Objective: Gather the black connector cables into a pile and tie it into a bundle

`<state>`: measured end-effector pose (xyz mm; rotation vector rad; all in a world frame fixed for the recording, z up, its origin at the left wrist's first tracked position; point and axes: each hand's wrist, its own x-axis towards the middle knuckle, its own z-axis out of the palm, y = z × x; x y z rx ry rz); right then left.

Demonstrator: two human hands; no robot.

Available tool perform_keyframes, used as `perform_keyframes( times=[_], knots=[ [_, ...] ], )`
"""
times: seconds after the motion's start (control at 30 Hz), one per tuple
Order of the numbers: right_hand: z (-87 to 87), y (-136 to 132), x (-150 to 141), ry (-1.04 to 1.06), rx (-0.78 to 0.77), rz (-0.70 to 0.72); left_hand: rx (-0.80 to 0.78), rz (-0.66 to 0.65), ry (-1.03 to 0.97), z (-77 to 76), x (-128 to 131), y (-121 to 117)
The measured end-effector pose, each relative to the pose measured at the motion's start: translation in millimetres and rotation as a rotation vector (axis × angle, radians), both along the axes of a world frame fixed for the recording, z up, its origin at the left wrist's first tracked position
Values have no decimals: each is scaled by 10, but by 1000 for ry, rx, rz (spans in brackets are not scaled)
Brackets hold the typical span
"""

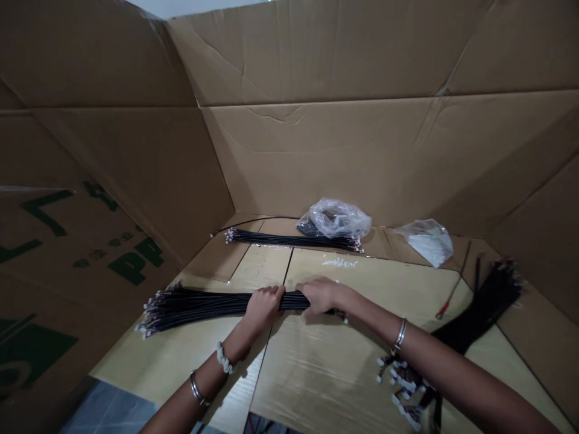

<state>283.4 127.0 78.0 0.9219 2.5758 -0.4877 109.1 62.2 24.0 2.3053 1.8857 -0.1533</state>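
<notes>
A thick bundle of black cables (199, 305) lies across the pale wood-grain board (181, 355), its many small connector ends fanned out at the left. My left hand (265, 307) is closed around the bundle, and my right hand (319, 295) grips it just to the right, the two hands nearly touching. A short stub of the bundle with its ends sticks out past my right hand. Under my right forearm lies another black cable bundle (479, 313), with white connectors (402, 383) at its near end.
A third cable bundle (289, 240) lies at the back beside a clear plastic bag (335, 218) and a bag of white pieces (427, 242). Small white bits (339, 263) sit on the board. A red-tipped wire (452, 295) lies at right. Tall cardboard sheets (316, 60) stand around the board.
</notes>
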Motion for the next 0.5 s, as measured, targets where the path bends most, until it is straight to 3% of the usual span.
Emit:
perform_keyframes(
  times=[0.1,0.2,0.23,0.37,0.5],
  knots=[
    [172,257,-127,172,-152,-30,-20,-8,3,-8,-16,-8],
    [190,457,-461,405,22,-33,-32,-3,3,-22,-19,-3],
    [147,494,-605,407,73,-11,-33,-1,2,-28,-19,-1],
    [-179,533,-1124,367,40,23,-39,5,-13,-45,-20,5],
    [-455,550,-1339,395,7,-30,-46,6,-25,-40,-26,11]
  ],
)
